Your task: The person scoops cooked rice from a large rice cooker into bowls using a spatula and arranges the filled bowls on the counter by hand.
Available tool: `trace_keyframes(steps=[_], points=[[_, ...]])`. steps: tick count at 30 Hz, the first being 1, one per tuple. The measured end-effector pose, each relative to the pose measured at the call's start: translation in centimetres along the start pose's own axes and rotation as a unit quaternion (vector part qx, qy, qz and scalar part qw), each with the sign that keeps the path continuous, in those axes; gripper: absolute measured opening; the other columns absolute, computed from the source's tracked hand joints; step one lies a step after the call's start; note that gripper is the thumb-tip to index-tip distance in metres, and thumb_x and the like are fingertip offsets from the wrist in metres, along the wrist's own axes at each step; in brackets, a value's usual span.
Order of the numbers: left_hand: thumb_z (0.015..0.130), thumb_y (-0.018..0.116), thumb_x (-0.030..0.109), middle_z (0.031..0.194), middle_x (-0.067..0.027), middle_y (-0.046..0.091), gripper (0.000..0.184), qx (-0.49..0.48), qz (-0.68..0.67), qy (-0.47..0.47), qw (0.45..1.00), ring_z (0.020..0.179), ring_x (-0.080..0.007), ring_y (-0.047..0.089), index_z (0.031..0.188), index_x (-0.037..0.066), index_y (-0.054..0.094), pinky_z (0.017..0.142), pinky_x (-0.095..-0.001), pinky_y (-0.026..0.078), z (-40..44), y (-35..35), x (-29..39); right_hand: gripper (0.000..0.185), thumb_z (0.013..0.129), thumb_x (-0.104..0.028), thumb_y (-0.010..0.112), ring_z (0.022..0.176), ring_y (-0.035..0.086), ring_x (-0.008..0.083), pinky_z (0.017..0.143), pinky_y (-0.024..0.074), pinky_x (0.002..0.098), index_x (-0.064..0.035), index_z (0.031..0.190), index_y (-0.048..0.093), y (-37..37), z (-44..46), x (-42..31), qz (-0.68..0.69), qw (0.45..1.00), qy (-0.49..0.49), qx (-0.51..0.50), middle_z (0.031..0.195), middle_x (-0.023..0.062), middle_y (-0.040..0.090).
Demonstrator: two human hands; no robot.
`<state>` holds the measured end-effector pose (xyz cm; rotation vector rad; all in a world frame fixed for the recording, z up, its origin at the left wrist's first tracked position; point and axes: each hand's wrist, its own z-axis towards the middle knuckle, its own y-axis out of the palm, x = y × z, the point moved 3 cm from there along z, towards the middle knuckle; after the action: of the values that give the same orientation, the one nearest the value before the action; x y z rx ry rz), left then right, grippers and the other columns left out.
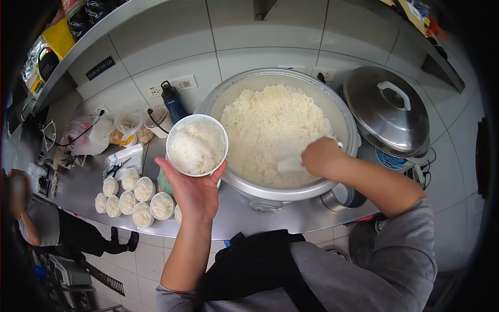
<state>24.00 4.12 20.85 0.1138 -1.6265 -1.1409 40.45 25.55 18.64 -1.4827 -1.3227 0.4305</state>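
Observation:
My left hand (195, 192) holds up a white bowl (197, 144) heaped with cooked rice, fingers around its underside and the thumb along its side. To the right of it stands a large round rice cooker pot (241, 179) without its lid, holding a big mass of white rice (275, 125). Inside the pot, near its right front, my right hand (322, 157) is closed around the handle of a white rice paddle (291, 165). The paddle's blade lies against the rice and partly blends with it.
Several small cups of rice (142, 214) stand at the left of the steel counter (244, 221). Behind them are scissors (118, 167), plastic bags (93, 135) and a dark bottle (173, 101). A metal lid (384, 112) and metal container (343, 197) flank the pot. Another person (41, 223) stands far left.

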Motion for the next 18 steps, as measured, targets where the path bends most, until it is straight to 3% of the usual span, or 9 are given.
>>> trace_keyframes(steps=[2,6,8,9,11,13,14,16,18], points=[[0.092,0.026,0.070,0.140,-0.0112,0.042,0.075,-0.001,0.005,-0.007,1.000,0.121,-0.0288,0.052,0.141,0.013,0.030,0.085,-0.0458,0.057,0.0,-0.1,-0.5,0.027,0.086,-0.026,0.055,0.086,0.069,0.0272,0.073,0.0532,0.0379,-0.0073,0.093,0.073,-2.8,-3.0,-0.6,0.023,0.994,-0.055,-0.093,0.092,0.0116,0.071],[0.092,0.024,0.071,0.141,-0.0095,0.042,0.073,0.003,-0.010,-0.039,0.999,0.121,-0.0294,0.053,0.142,0.018,0.029,0.083,-0.0475,0.057,-0.1,-0.3,-0.8,0.036,0.093,-0.034,0.051,0.088,0.066,0.0336,0.074,0.0511,0.0426,-0.0037,0.093,0.070,-3.7,-2.9,2.3,0.095,0.986,-0.115,-0.078,0.090,0.0173,0.069],[0.091,0.024,0.071,0.140,-0.0085,0.043,0.073,0.008,-0.004,-0.035,0.999,0.121,-0.0295,0.053,0.142,0.019,0.029,0.083,-0.0481,0.057,-0.2,-0.7,-0.7,0.039,0.096,-0.038,0.051,0.077,0.065,0.0262,0.070,0.0506,0.0373,-0.0033,0.090,0.068,-2.8,-1.5,4.5,0.229,0.955,-0.133,-0.135,0.083,0.0134,0.067],[0.091,0.023,0.072,0.140,-0.0074,0.043,0.073,0.007,-0.006,-0.044,0.999,0.121,-0.0295,0.053,0.142,0.021,0.029,0.083,-0.0487,0.057,-0.2,-1.0,-0.7,0.039,0.096,-0.038,0.051,0.077,0.065,0.0262,0.070,0.0506,0.0373,-0.0033,0.090,0.068,-2.4,-1.1,5.4,0.225,0.955,-0.143,-0.126,0.083,0.0134,0.067],[0.091,0.022,0.072,0.141,-0.0063,0.043,0.073,0.004,0.009,-0.036,0.999,0.122,-0.0297,0.052,0.144,0.021,0.027,0.085,-0.0502,0.055,-0.2,-1.4,-0.5,0.044,0.096,-0.043,0.050,0.069,0.057,0.0157,0.066,0.0472,0.0313,-0.0016,0.089,0.065,-1.8,-0.6,6.6,0.477,0.862,-0.108,-0.136,0.078,0.0065,0.063],[0.091,0.021,0.072,0.142,-0.0068,0.041,0.073,-0.013,0.025,-0.055,0.998,0.124,-0.0297,0.051,0.144,0.022,0.025,0.087,-0.0507,0.053,-0.2,-1.0,-0.6,0.042,0.098,-0.040,0.049,0.065,0.051,0.0123,0.064,0.0454,0.0291,-0.0008,0.091,0.062,-3.7,-1.3,5.7,0.550,0.824,-0.049,-0.126,0.073,0.0027,0.058],[0.089,0.021,0.075,0.137,-0.0119,0.049,0.085,0.015,0.049,-0.042,0.998,0.120,-0.0289,0.054,0.143,0.011,0.033,0.088,-0.0474,0.055,-0.4,-0.4,-0.8,0.041,0.098,-0.039,0.049,0.065,0.050,0.0125,0.062,0.0452,0.0294,-0.0004,0.092,0.062,-4.5,-1.4,5.2,0.590,0.804,-0.078,-0.020,0.073,0.0031,0.058],[0.089,0.021,0.075,0.138,-0.0120,0.048,0.084,0.009,0.055,-0.043,0.998,0.121,-0.0289,0.054,0.143,0.011,0.032,0.088,-0.0478,0.054,-0.4,0.0,-1.0,0.034,0.099,-0.032,0.047,0.065,0.055,0.0166,0.062,0.0463,0.0333,-0.0003,0.097,0.060,-6.4,-2.3,2.9,0.597,0.769,-0.125,0.191,0.071,0.0054,0.057],[0.091,0.021,0.072,0.140,-0.0123,0.045,0.080,0.002,0.055,-0.053,0.997,0.122,-0.0289,0.053,0.144,0.012,0.031,0.088,-0.0479,0.055,-0.6,0.4,-1.0,0.026,0.097,-0.024,0.047,0.072,0.061,0.0235,0.066,0.0477,0.0370,-0.0017,0.105,0.057,-8.5,-3.8,-0.4,0.434,0.847,-0.054,0.303,0.080,0.0107,0.061]])
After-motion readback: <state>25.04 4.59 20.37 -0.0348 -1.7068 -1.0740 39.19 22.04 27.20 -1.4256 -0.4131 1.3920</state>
